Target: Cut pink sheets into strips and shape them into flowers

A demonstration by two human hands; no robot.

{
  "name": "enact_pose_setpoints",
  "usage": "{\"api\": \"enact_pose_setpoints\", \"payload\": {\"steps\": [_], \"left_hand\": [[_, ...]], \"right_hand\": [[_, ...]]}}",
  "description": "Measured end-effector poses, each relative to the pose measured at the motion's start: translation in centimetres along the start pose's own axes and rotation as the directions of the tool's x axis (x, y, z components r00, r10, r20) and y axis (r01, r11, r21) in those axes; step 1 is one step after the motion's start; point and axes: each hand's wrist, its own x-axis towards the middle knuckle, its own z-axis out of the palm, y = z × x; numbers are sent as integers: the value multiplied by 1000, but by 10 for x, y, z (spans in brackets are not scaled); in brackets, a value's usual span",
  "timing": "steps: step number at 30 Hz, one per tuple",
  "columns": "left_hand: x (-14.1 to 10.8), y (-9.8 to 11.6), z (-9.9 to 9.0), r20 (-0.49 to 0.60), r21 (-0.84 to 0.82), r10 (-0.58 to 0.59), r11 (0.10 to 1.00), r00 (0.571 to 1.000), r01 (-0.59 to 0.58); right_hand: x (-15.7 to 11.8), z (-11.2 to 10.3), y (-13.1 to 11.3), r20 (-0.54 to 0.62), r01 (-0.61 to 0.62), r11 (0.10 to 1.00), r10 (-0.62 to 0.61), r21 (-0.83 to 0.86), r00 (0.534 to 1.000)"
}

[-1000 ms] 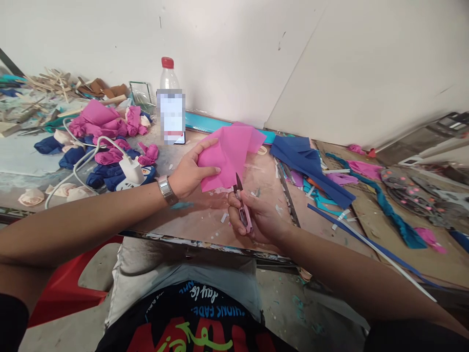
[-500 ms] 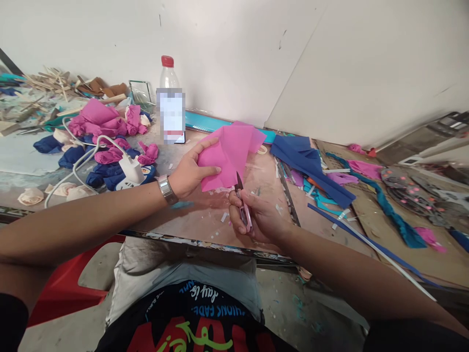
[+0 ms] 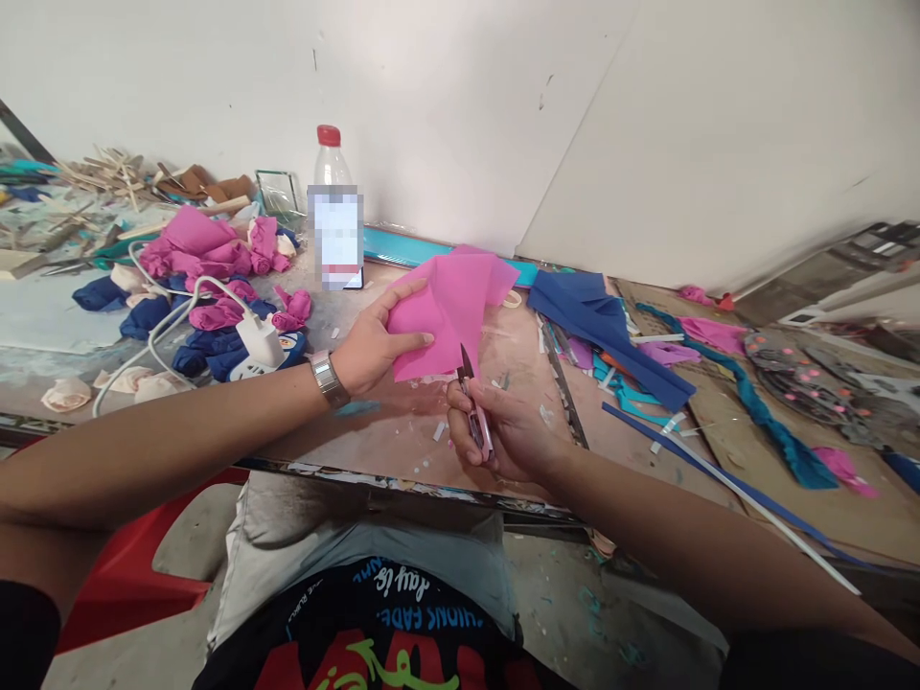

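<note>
Right now, a pink sheet (image 3: 449,321) is held above the worktop (image 3: 380,436), to the right of the red-capped bottle (image 3: 333,165) and nearer the person. The left hand (image 3: 370,350) grips its left side, thumb lying across the face. The right hand (image 3: 514,426) is closed around a small pink-handled cutter (image 3: 480,424), its dark blade pointing up at the sheet's near edge; whether it touches, I can't tell. A phone (image 3: 337,235) stands just in front of the bottle. Farther right of the bottle, past the sheet, lies folded blue fabric (image 3: 575,311). Left of the bottle are crumpled pink pieces (image 3: 194,244) and a white plug (image 3: 260,342), with wooden sticks (image 3: 115,177) farther left.
</note>
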Motion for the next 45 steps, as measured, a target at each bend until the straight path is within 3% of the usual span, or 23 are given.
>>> {"api": "enact_pose_setpoints", "payload": {"steps": [45], "left_hand": [[-1,-1,2,-17,-15,-32,999,999,31]], "right_hand": [[0,-4,5,-29,6,1000,-5,29,1000]]}}
